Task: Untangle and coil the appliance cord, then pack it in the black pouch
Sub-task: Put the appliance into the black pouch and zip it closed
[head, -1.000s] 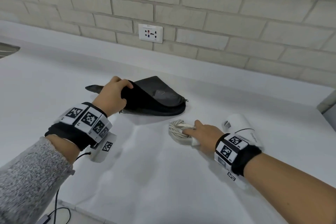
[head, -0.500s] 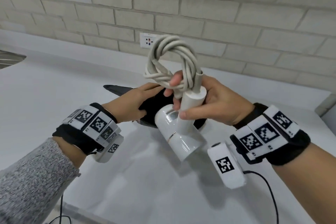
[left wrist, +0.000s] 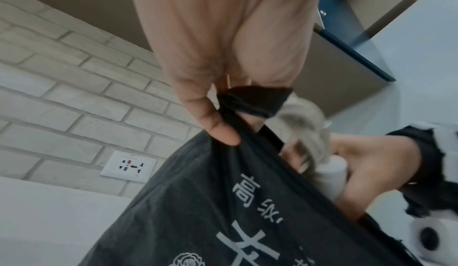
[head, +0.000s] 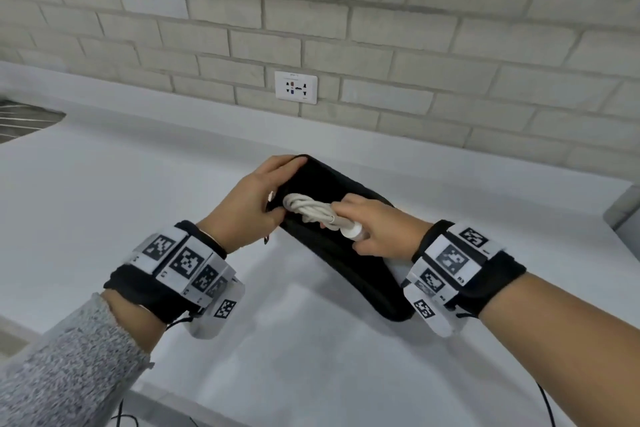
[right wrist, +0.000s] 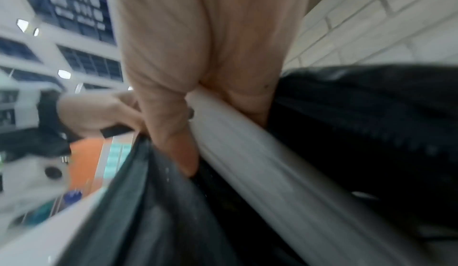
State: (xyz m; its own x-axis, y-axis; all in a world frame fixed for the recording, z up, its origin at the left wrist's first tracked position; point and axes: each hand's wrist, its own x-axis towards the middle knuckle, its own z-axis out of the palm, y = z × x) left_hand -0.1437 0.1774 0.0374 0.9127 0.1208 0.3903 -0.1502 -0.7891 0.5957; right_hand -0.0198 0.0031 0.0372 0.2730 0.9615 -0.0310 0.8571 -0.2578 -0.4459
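Observation:
In the head view my left hand [head: 275,199] pinches the rim of the black pouch [head: 349,263] and holds its mouth open. My right hand [head: 351,230] grips the white appliance handle [head: 355,233], whose coiled white cord [head: 310,210] lies in the pouch mouth. The left wrist view shows thumb and fingers pinching the pouch [left wrist: 223,211] rim, with the cord [left wrist: 306,127] and handle [left wrist: 330,174] just behind. In the blurred right wrist view my fingers wrap the handle [right wrist: 247,152] between the pouch [right wrist: 359,133] walls. The appliance body is hidden inside.
The white counter [head: 121,201] runs to a brick wall with a wall socket [head: 295,87]. A sink rack [head: 20,118] shows at the far left, and a grey object [head: 623,208] at the right edge. Thin black cables [head: 547,406] hang near the front.
My right hand has brought the appliance and its coiled cord down from in front of the wall into the pouch mouth. My left hand has lifted the pouch rim and holds it open.

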